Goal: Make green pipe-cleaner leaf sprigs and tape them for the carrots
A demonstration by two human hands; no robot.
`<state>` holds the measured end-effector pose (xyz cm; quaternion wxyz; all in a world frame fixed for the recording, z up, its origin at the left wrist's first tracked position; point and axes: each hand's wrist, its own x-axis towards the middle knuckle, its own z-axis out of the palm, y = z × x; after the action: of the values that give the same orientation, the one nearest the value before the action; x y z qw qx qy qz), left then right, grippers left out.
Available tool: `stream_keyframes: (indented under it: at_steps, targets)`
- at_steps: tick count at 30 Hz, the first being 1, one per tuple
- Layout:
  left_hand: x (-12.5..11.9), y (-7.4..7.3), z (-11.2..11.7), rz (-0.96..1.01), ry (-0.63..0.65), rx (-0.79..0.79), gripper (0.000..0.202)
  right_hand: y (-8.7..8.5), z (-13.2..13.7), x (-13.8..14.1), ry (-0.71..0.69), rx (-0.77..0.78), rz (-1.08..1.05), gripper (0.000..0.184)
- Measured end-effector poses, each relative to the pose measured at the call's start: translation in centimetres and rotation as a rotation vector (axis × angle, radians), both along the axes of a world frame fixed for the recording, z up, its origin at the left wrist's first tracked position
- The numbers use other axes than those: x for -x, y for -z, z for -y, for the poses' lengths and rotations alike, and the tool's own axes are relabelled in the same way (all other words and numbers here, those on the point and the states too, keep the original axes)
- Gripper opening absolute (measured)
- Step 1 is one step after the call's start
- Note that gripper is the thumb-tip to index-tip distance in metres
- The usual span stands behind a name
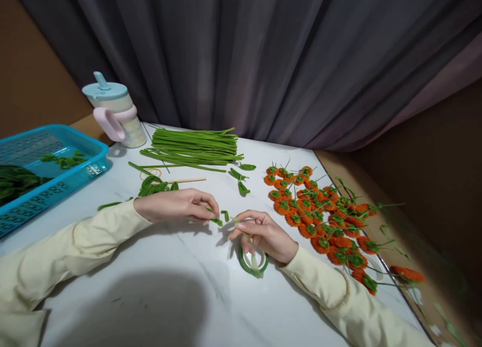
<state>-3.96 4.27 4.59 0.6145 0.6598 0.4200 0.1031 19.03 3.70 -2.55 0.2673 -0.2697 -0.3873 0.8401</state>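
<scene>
A white marbled tabletop carries everything. At its left edge sits a blue perforated plastic basket. On the right sprawls a heap of orange fuzzy-wire blossoms, and at the back lie a bundle of straight green fuzzy-wire stems and a lidded cup with a pink handle. Mid-tabletop, the left hand has its grip pinched on a small green fuzzy leaf. Just beside it, the right hand has its grip closed on a pale green strip that runs down to a ring of green tape.
</scene>
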Motion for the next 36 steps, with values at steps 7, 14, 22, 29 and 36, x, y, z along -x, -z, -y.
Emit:
stream_keyframes:
  at_steps: [7,14,22,29,36]
  targets:
    - [-0.3,1.5,-0.2,0.111,-0.134,-0.018,0.025,0.2,0.2,0.0,0.009,-0.040,0.005,0.024]
    - [-1.9,2.9,2.0,0.134,-0.221,-0.277,0.017,0.2,0.6,0.3,0.088,-0.070,0.045,0.029]
    - [-2.2,3.9,3.5,-0.027,-0.184,-0.707,0.015,0.5,0.9,0.5,0.135,-0.109,0.034,0.030]
    - [-1.9,4.9,3.5,-0.070,-0.105,-1.126,0.018,0.6,1.1,0.5,0.160,-0.122,0.024,0.026]
    - [-2.1,4.8,3.2,-0.060,0.042,-1.364,0.020,0.4,1.1,0.5,0.170,-0.116,0.021,0.022]
